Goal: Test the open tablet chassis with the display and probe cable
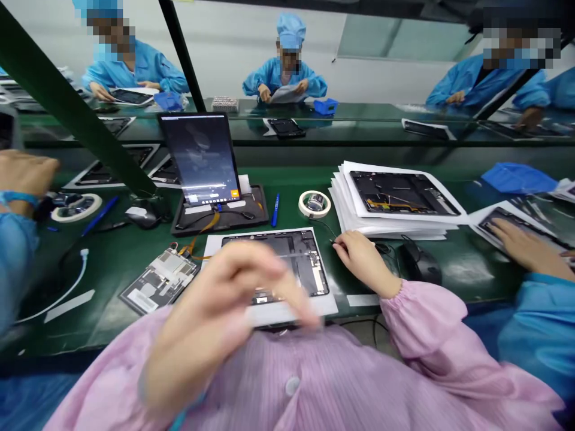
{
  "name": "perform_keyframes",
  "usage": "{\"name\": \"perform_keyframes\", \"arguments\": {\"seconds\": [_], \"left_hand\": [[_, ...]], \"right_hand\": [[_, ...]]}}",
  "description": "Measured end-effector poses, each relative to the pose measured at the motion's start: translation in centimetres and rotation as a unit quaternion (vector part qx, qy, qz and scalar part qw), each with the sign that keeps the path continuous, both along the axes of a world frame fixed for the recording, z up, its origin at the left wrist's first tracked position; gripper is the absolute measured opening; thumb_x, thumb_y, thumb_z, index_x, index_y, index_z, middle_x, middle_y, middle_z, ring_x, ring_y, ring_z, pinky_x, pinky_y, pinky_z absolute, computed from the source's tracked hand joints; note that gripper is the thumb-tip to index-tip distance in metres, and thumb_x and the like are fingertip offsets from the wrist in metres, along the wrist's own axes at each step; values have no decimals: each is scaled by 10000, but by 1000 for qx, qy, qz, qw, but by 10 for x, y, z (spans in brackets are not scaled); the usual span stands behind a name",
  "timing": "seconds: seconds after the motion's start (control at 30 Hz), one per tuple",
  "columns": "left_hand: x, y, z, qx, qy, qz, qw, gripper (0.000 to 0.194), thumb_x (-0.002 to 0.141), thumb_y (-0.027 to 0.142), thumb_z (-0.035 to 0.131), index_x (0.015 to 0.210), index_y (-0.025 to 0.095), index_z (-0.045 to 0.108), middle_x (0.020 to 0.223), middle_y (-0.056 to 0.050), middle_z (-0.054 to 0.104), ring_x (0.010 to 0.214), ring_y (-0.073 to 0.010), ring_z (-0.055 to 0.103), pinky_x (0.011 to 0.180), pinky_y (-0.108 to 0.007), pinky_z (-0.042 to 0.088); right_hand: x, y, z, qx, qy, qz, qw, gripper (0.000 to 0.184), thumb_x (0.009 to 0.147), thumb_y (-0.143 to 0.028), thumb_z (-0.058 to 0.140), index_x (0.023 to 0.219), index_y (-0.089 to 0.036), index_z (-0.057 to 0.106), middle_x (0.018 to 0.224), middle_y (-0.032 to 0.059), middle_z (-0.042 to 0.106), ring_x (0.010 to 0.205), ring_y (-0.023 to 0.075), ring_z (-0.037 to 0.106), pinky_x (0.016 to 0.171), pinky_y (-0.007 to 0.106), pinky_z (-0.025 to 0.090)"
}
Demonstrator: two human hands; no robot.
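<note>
My left hand point(211, 317) is raised over my lap and the front of an opened tablet housing point(321, 272). It is blurred, with its fingers apart and nothing visible in them. The housing lies on white paper point(330, 305), and my left hand hides part of it. On the right, my right hand point(362, 257) is closed at the fingertips on a thin black cable point(331, 230) that runs up toward a roll of tape point(314, 204). A tablet circuit assembly point(157, 278) lies left of the housing, joined by an orange flex cable point(204, 230) to the upright lit screen point(202, 158).
A paper stack point(390, 227) bears another opened tablet housing point(404, 193). A black mouse point(420, 260) and a blue pen point(275, 209) lie nearby. The screen stands in a black tray point(256, 203). Co-workers' hands point(525, 242) are at both sides; others sit opposite.
</note>
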State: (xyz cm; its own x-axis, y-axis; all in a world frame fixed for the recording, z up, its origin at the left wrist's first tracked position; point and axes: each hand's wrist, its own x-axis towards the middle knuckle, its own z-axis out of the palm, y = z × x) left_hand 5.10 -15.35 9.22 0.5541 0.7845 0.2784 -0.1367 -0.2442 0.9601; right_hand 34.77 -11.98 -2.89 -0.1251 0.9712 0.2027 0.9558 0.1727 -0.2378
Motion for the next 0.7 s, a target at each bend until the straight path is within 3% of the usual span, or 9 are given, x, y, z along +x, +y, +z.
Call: {"name": "perform_keyframes", "arguments": {"seconds": [0.1, 0.2, 0.27, 0.3, 0.37, 0.5, 0.6, 0.7], "left_hand": [[33, 59, -32, 118, 195, 51, 972, 279, 875, 330, 467, 1089, 225, 612, 1004, -60, 691, 917, -222, 621, 826, -384, 497], [57, 104, -83, 258, 425, 120, 859, 212, 891, 235, 458, 953, 156, 644, 976, -99, 670, 972, -248, 574, 891, -403, 440], [64, 120, -109, 304, 509, 130, 795, 215, 905, 248, 457, 915, 142, 644, 953, -113, 651, 965, -262, 561, 845, -396, 439], [65, 123, -117, 316, 529, 130, 776, 213, 909, 262, 463, 909, 142, 639, 946, -112, 643, 950, -262, 560, 816, -385, 440], [65, 127, -126, 328, 542, 134, 762, 201, 908, 291, 483, 913, 149, 625, 938, -100, 632, 921, -254, 561, 775, -365, 435], [63, 129, -129, 335, 542, 160, 753, 204, 905, 318, 502, 948, 141, 594, 942, -101, 625, 921, -261, 550, 766, -361, 417], [63, 133, -132, 313, 531, 160, 771, 210, 904, 330, 507, 955, 141, 584, 931, -97, 633, 903, -255, 553, 773, -356, 412], [64, 137, -134, 287, 514, 151, 794, 189, 899, 334, 518, 905, 160, 593, 905, -82, 642, 884, -245, 558, 770, -350, 408]], "right_hand": [[-6, -7, 6, -83, 141, 3, 987, 170, 933, -256, 452, 855, -188, 588, 818, 48, 648, 747, 192, 590, 709, 305, 439], [-9, -13, 5, -107, 157, 2, 982, 158, 909, -270, 505, 829, -195, 620, 822, 39, 662, 782, 202, 582, 740, 319, 431], [-10, -16, 2, -78, 146, 6, 986, 115, 882, -255, 549, 832, -190, 630, 825, 44, 660, 821, 214, 564, 761, 334, 420], [-10, -17, 0, -63, 147, 11, 987, 99, 875, -248, 560, 843, -188, 631, 825, 44, 656, 825, 213, 557, 762, 336, 416], [-10, -19, -2, -55, 161, 31, 985, 97, 878, -242, 551, 872, -193, 635, 820, 39, 651, 809, 201, 555, 760, 332, 413], [-7, -17, -4, -108, 195, 69, 973, 204, 920, -275, 472, 911, -211, 666, 714, 24, 639, 745, 191, 549, 727, 320, 422], [-5, -14, -5, -98, 182, 71, 976, 248, 934, -293, 453, 903, -212, 686, 768, 41, 661, 785, 203, 548, 743, 335, 423], [-4, -15, -8, -60, 108, 62, 990, 220, 935, -300, 488, 960, -231, 695, 871, 49, 677, 861, 221, 538, 811, 380, 385]]}}
